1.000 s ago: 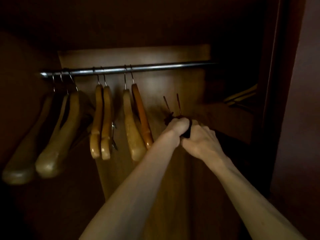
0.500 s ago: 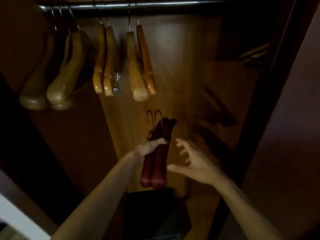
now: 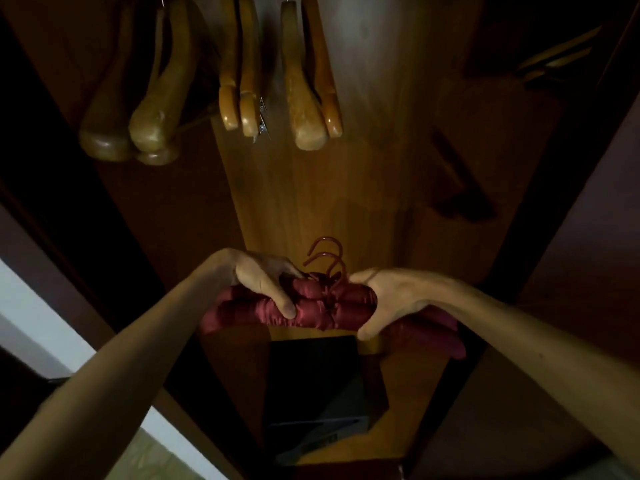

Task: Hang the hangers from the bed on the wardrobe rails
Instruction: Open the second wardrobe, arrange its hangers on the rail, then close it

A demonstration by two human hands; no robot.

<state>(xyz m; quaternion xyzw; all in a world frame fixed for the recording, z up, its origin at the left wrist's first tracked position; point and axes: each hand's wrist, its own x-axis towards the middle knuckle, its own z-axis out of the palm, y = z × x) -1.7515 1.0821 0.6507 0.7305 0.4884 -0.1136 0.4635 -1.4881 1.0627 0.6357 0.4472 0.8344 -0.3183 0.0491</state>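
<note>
Left hand (image 3: pixel 266 285) and right hand (image 3: pixel 384 303) each grip an end of two red hangers (image 3: pixel 318 306), held crosswise, hooks (image 3: pixel 325 261) pointing up toward the wooden hangers (image 3: pixel 304 98) overhead.

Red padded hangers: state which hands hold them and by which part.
Both hands grip the two red padded hangers together: left hand on the left shoulders, right hand on the right shoulders. The hooks stay free.
</note>
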